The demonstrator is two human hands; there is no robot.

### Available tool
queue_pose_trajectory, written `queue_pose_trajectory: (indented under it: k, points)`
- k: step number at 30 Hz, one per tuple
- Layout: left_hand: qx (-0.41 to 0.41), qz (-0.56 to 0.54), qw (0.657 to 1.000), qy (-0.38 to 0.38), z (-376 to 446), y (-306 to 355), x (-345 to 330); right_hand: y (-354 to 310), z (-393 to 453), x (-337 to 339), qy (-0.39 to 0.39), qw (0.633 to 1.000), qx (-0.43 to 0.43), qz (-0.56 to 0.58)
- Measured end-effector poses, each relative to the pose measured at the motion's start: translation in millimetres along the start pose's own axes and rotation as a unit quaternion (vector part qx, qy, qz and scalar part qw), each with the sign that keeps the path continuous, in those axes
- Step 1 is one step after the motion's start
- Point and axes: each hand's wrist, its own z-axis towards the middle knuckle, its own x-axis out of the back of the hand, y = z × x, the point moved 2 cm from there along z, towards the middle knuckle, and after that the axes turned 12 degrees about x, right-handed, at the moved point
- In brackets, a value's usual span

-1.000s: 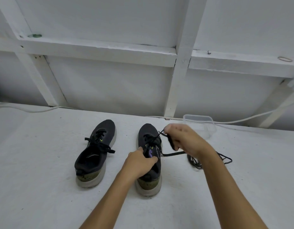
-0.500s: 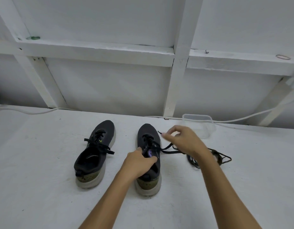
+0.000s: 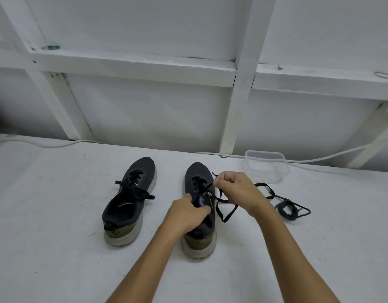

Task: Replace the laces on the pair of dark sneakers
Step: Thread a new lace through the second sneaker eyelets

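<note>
Two dark sneakers stand side by side on the white surface, toes pointing away from me. The left sneaker (image 3: 132,200) is laced, its ends lying loose. My left hand (image 3: 187,212) grips the tongue and collar of the right sneaker (image 3: 199,178). My right hand (image 3: 236,191) pinches a black lace (image 3: 227,213) just right of that shoe's eyelets; the lace loops down beneath the hand and trails off to the right. A bundled black lace (image 3: 287,209) lies further right on the surface.
A clear plastic container (image 3: 266,166) sits behind my right hand near the wall. A white cable (image 3: 319,159) runs along the foot of the white framed wall. The white surface (image 3: 57,248) stretches wide to the left and in front.
My right hand came back in toward the right sneaker's eyelets and curled tighter on the lace, which now hangs in a loop below it. My left hand stayed on the shoe.
</note>
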Motion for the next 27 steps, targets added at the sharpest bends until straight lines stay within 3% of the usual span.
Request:
queue_pose_trajectory:
  k: [5, 9, 12, 16, 19, 24, 27]
  points:
    - [0.001, 0.016, 1.0, 0.021, 0, 0, 0, -3, 2, 0, -0.015, 0.999, -0.012, -0.029]
    - [-0.096, 0.079, 0.982, 0.142, 0, 12, 4, -11, 11, 1, -0.01, 0.995, 0.034, -0.093]
    - [-0.152, 0.059, 0.966, 0.201, 3, 22, 10, -8, 18, 3, 0.009, 0.981, 0.055, -0.187]
    - [-0.105, -0.037, 0.971, 0.212, 15, 21, 18, 4, 17, 7, 0.056, 0.941, 0.08, -0.324]
    - [-0.076, -0.143, 0.962, 0.219, 24, 14, 30, 14, 9, 5, 0.093, 0.946, 0.095, -0.295]
    - [-0.069, -0.204, 0.933, 0.288, 30, 9, 61, 35, 0, -6, 0.0, 0.961, 0.032, -0.273]
    - [-0.07, -0.131, 0.94, 0.306, 35, 2, 72, 43, 0, -11, -0.027, 0.963, -0.002, -0.269]
